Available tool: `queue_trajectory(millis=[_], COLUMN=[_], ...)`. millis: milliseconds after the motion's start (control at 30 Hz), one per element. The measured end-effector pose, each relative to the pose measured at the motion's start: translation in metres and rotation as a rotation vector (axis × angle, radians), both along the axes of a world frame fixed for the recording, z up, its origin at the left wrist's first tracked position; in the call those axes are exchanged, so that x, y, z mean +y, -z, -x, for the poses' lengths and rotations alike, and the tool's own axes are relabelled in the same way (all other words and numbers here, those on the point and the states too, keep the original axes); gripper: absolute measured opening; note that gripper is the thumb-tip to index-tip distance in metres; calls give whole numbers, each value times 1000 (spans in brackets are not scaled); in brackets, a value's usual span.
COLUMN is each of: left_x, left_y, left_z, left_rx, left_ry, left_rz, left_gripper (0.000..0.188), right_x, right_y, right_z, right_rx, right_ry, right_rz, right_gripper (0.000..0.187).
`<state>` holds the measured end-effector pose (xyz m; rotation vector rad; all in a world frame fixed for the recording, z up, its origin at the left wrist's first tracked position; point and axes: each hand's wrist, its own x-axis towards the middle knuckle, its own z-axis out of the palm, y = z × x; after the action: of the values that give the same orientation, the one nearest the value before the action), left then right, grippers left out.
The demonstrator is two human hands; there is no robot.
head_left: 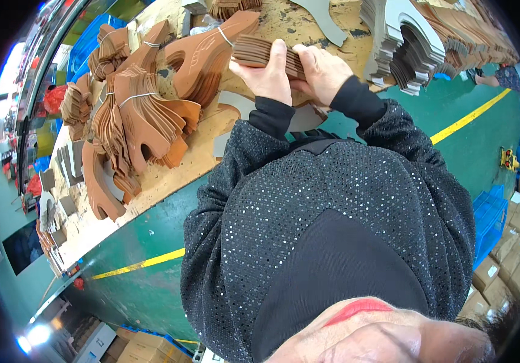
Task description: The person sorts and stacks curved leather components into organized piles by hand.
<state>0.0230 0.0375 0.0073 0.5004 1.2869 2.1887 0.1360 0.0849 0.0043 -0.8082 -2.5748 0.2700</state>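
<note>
Above the worktable's near edge, both my hands grip a stack of thin brown cut-out pieces (253, 51), its layered edges facing me. My left hand (270, 77) is closed round the left part, thumb on top. My right hand (326, 71) is closed on the right end, its fingers partly hidden beneath. Just left of the stack lies a tied bundle of brown cut pieces (202, 55) with a white band round its narrow part. Grey cut pieces (236, 104) lie on the table beside my left wrist.
More tied brown bundles (145, 112) cover the table's left side. Grey curved stacks (414, 36) and brown stacks (477, 36) stand at the right. The wooden tabletop (157, 181) ends before a green floor (151, 224) with yellow lines. Blue crates (488, 224) and cartons (505, 260) stand at right.
</note>
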Motion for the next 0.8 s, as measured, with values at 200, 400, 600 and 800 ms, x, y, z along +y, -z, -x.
queue_trajectory(millis=[200,400,600,800], left_x=[6,8,10,-5], left_y=[-1,-3,0,23], left_z=[7,6,7,26], left_rx=[-101,-114,-103,124], left_ry=[50,75,71,152], left_rz=[-61,-92,-120,-171], left_gripper=[51,49,50,79], right_x=[4,5,4,4], right_y=[-4,-7,-10,-14], right_z=[1,-3,-3,-6], right_rx=[-83,-6,-106,-85], right_ry=[27,12,46,55], right_rz=[68,-32,73,69], right_gripper=[53,46,47,48])
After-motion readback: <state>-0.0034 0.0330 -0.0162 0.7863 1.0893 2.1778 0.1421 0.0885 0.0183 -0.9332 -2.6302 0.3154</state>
